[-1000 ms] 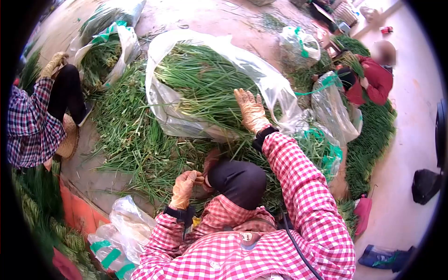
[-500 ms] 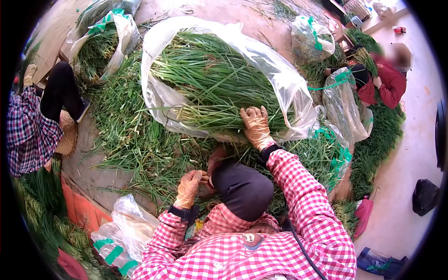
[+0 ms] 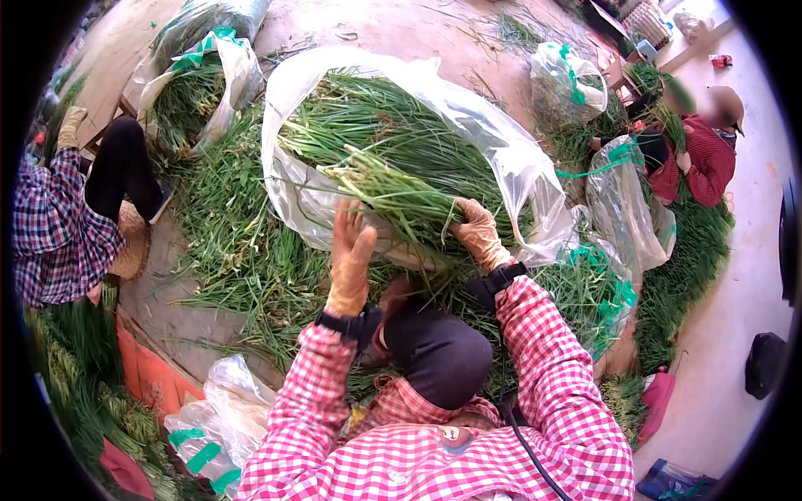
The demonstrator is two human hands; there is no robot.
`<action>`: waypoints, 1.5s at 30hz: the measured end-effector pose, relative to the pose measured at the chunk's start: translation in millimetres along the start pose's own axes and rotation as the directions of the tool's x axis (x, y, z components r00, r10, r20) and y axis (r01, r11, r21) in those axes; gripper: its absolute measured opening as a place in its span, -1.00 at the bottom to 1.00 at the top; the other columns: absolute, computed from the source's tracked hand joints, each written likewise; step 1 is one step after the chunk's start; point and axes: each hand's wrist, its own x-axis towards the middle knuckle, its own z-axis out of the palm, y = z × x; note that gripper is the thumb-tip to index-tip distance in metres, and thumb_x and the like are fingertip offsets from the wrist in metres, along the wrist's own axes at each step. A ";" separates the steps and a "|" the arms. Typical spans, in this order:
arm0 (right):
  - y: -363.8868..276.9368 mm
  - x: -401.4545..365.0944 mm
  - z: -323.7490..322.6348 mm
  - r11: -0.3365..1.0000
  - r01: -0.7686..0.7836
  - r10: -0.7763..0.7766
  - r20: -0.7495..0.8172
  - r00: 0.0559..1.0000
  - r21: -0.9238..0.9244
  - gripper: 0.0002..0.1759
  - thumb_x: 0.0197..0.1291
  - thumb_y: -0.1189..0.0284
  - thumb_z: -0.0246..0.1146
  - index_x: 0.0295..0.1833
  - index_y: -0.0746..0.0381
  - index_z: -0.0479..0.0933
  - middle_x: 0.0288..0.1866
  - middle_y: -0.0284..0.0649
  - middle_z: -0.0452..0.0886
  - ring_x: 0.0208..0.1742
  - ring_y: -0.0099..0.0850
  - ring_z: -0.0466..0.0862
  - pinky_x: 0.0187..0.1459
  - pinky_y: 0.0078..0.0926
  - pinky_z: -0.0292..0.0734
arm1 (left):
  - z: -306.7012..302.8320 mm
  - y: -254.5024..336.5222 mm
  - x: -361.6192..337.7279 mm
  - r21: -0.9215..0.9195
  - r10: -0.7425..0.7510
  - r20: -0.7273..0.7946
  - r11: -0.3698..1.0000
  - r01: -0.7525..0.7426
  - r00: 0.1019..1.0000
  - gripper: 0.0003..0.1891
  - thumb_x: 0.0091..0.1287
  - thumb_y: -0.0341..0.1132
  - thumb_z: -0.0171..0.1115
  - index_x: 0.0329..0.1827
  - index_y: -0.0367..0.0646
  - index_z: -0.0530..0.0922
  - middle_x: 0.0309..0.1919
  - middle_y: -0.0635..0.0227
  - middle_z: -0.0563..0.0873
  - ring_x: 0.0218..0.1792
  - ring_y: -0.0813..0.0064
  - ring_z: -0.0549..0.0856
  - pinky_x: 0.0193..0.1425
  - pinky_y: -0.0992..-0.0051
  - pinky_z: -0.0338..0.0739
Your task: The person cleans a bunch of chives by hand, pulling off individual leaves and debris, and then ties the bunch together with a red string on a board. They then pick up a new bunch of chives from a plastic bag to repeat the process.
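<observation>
A bunch of chives [image 3: 393, 190] is lifted at the near side of a large clear plastic bag [image 3: 288, 179], its pale stem ends pointing left. My right hand [image 3: 483, 234], in a thin tan glove, is closed round the leafy right part of the bunch. Gloved the same way, my left hand [image 3: 349, 263] stands open below the stem ends, fingers stretched up and fingertips right at the bunch. Many more chives [image 3: 393, 117] lie inside the bag behind it.
Loose leaves [image 3: 242, 234] cover the floor left of the bag. One person [image 3: 63, 225] sits at left, another [image 3: 702, 159] at upper right holding greens. Other plastic bags [image 3: 622, 200] stand right; a crumpled one [image 3: 230, 401] lies at lower left. Bundled greens [image 3: 685, 275] line the right side.
My right hand has closed on chives and raised a bunch off the pile. My left hand has moved up from beside my knee and its fingers have straightened.
</observation>
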 end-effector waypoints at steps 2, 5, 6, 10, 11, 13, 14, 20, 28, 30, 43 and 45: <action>-5.0 -4.4 2.6 0.959 0.164 -0.159 0.041 0.986 -0.233 -0.47 -0.03 0.46 0.36 0.16 0.07 0.53 -0.09 -0.21 0.65 0.05 -0.24 0.58 0.36 -0.15 0.14 | 6.4 -15.7 21.8 -0.119 -0.099 0.062 0.987 0.106 0.993 -0.44 0.28 -0.25 0.32 0.31 -0.20 0.38 0.21 0.15 0.52 0.15 0.46 0.55 0.27 0.47 0.41; -17.4 -13.0 3.3 0.808 0.120 0.034 0.249 0.968 -0.576 -0.16 -0.03 0.41 0.37 0.42 -0.02 0.22 0.26 -0.23 0.48 0.35 -0.27 0.37 0.44 0.07 -0.10 | 18.3 -18.9 35.3 -0.323 -0.271 0.058 0.906 0.274 0.961 -0.54 0.30 -0.32 0.27 0.26 -0.15 0.43 0.08 0.17 0.62 0.05 0.40 0.62 0.18 0.37 0.53; -22.8 -17.5 3.5 0.727 0.108 0.080 0.240 0.967 -0.678 -0.07 -0.03 0.38 0.37 0.49 -0.03 0.11 0.33 -0.22 0.41 0.41 -0.24 0.31 0.43 0.13 -0.13 | 22.6 -18.3 35.3 -0.395 -0.333 0.049 0.860 0.325 0.942 -0.56 0.30 -0.35 0.26 0.24 -0.14 0.44 0.03 0.17 0.65 0.01 0.38 0.64 0.14 0.33 0.58; -30.4 -52.2 -39.3 0.825 -0.052 0.161 0.146 0.976 -0.563 0.02 -0.10 0.30 0.42 0.50 0.16 0.07 0.43 -0.10 0.28 0.46 -0.15 0.23 0.46 -0.14 0.00 | 19.8 -2.3 19.6 -0.502 -0.216 0.045 0.839 0.208 0.975 -0.60 0.28 -0.42 0.24 0.20 -0.21 0.47 0.11 0.16 0.61 0.04 0.38 0.63 0.21 0.34 0.54; -36.0 -61.4 -54.0 0.813 -0.092 0.183 0.103 0.978 -0.575 0.02 -0.12 0.31 0.44 0.48 0.23 0.11 0.42 -0.03 0.29 0.44 -0.13 0.25 0.45 -0.31 0.08 | 27.3 15.0 9.5 -0.375 -0.062 0.049 0.924 0.076 0.997 -0.59 0.27 -0.45 0.23 0.20 -0.25 0.47 0.18 0.13 0.56 0.14 0.41 0.57 0.31 0.36 0.46; -42.9 -86.5 -76.9 0.751 -0.121 0.110 -0.058 0.992 -0.649 -0.03 -0.12 0.38 0.46 0.45 0.24 0.18 0.36 0.01 0.36 0.36 -0.12 0.38 0.38 -0.27 0.21 | 47.9 53.4 -10.2 -0.092 0.171 0.131 0.983 -0.160 0.976 -0.61 0.24 -0.43 0.25 0.15 -0.31 0.52 0.13 0.10 0.59 0.18 0.37 0.55 0.30 0.38 0.43; -48.4 -95.6 -87.4 0.752 -0.135 0.069 -0.127 0.990 -0.645 -0.06 -0.11 0.40 0.47 0.43 0.24 0.21 0.34 0.02 0.38 0.33 -0.12 0.42 0.36 -0.27 0.25 | 57.5 71.0 -17.5 0.037 0.265 0.211 0.960 -0.279 0.941 -0.61 0.23 -0.42 0.27 0.12 -0.34 0.53 0.10 0.09 0.61 0.17 0.35 0.56 0.29 0.38 0.43; -213.6 -133.6 -123.1 0.787 0.261 -0.359 -0.071 0.931 -0.560 0.20 -0.23 0.26 0.53 0.51 0.25 -0.01 0.39 0.05 0.31 0.44 -0.08 0.28 0.43 -0.25 0.10 | 134.6 140.2 -62.9 -0.319 0.103 0.586 0.941 0.111 0.804 -0.47 0.42 -0.09 0.07 0.27 -0.34 0.37 0.12 -0.04 0.58 0.22 0.15 0.53 0.33 0.16 0.43; -199.8 -276.2 -159.2 0.932 0.021 -0.107 -0.220 0.970 -0.361 0.07 0.03 0.55 0.34 0.56 0.13 -0.19 0.32 0.06 0.39 -0.01 0.01 0.62 -0.02 -0.30 0.52 | 171.9 62.7 -101.5 -0.095 -0.469 0.530 0.795 0.599 0.706 -0.44 0.42 0.02 0.07 0.32 -0.18 0.36 0.05 0.21 0.60 0.07 0.35 0.57 0.13 0.23 0.48; -156.3 -320.2 -165.1 0.577 -0.623 0.561 -0.298 0.772 -0.528 -0.04 0.08 0.40 0.32 0.54 0.11 -0.07 -0.04 0.09 0.64 -0.08 0.03 0.66 -0.07 -0.30 0.57 | 148.9 39.6 -121.9 0.231 -0.375 0.353 0.923 0.308 0.857 -0.53 0.41 -0.04 0.12 0.26 -0.13 0.41 0.02 0.34 0.60 0.03 0.50 0.54 0.08 0.39 0.41; -143.0 -386.4 -125.2 0.799 -0.415 0.151 -0.523 0.839 -0.434 -0.11 0.21 0.39 0.24 0.48 0.39 -0.14 -0.28 0.23 0.59 -0.41 0.04 0.64 -0.47 -0.18 0.53 | 167.2 0.3 -249.5 0.689 -0.833 0.522 0.539 0.484 0.185 -0.20 0.25 0.12 0.26 0.41 -0.19 0.22 0.11 0.32 0.55 0.14 0.44 0.51 0.19 0.31 0.38; -150.2 -384.6 -96.8 0.834 -0.283 0.059 -0.434 0.899 -0.473 -0.11 0.21 0.41 0.24 0.48 0.42 -0.14 -0.21 0.23 0.57 -0.38 0.00 0.66 -0.47 -0.20 0.53 | 171.3 -6.7 -241.4 0.403 -0.695 0.650 0.657 0.637 0.307 -0.36 0.27 -0.06 0.29 0.29 -0.29 0.35 0.13 0.21 0.57 0.14 0.36 0.55 0.21 0.24 0.45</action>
